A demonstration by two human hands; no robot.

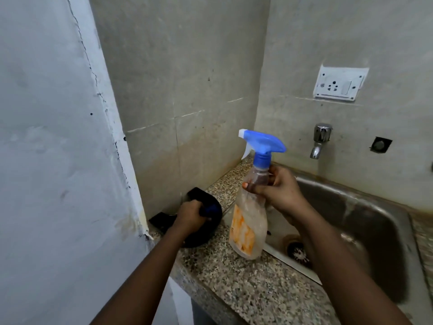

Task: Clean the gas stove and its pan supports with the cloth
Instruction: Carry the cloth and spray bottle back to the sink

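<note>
A black pan support (198,193) lies on the speckled granite counter (234,277), in the corner by the left wall. My left hand (191,216) rests on it, fingers closed around a small dark blue cloth (212,208) pressed against the support's ring. My right hand (280,191) grips the neck of a clear spray bottle (248,227) with a blue trigger head and an orange label. The bottle hangs slightly tilted above the counter, beside the sink's left edge. The gas stove is out of view.
A steel sink (356,207) with a drain fills the right side, under a wall tap (319,140). A white socket plate (339,84) sits higher on the tiled wall. A white painted wall (58,148) closes off the left.
</note>
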